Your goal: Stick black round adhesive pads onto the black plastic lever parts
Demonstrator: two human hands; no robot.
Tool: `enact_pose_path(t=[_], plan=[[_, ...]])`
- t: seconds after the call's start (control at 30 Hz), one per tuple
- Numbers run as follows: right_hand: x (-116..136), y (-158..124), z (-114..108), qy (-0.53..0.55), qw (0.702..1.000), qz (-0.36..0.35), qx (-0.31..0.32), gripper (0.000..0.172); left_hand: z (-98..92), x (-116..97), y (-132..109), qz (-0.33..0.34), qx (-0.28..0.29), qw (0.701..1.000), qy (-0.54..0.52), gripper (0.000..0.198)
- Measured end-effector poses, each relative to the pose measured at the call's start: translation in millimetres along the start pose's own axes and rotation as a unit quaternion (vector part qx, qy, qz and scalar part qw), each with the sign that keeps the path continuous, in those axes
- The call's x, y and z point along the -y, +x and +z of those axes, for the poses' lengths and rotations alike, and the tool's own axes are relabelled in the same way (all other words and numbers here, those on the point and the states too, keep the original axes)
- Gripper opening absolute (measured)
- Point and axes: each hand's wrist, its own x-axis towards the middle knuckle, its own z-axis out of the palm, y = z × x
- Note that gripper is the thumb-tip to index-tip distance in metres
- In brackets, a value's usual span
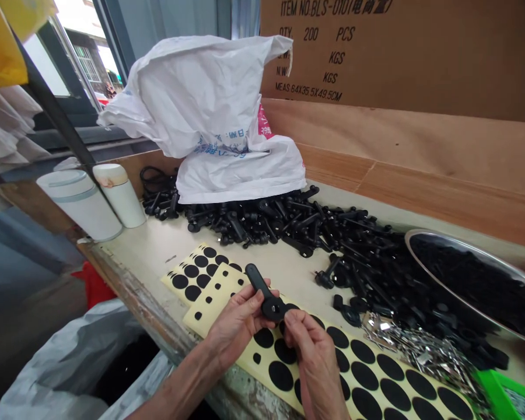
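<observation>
The left hand [234, 329] and right hand [312, 361] pinch a black plastic lever [262, 297], seemingly firmly; a slip could drop it onto the black-dot sheet [363, 373]

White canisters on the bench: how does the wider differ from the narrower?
The wider canister has grey bands; the narrower canister has none. The wider canister's top is white; the narrower canister's is beige and stained. Both are white cylinders on the bench.

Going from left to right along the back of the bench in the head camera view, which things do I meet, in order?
Wide white cylindrical container → narrower white container with beige lid → pile of black plastic handles → steel bowl of black parts
</observation>
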Motion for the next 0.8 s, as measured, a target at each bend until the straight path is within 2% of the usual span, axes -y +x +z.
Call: enact_pose_path(t=[0.17, 0.37, 0.8], plan=[[0.3, 0.9, 0.4, -0.023, 1.0, 0.008, 0.004, 0.034, -0.6, 0.4, 0.0, -0.004, 0.002, 1.0, -0.005, 0.027], [0.1, 1.6, 0.0, -0.054, 0.998, -0.016, 0.015, 0.033, -1.9, 1.9, -0.9, 0.002, 0.003, 1.0, -0.005, 0.028], [5.5, -0.2, 2.4, -0.062, 0.998, -0.002, -0.014, 0.033, -2.6, 1.1, -0.9, 0.002, 0.021, 1.0, 0.0, 0.029]])
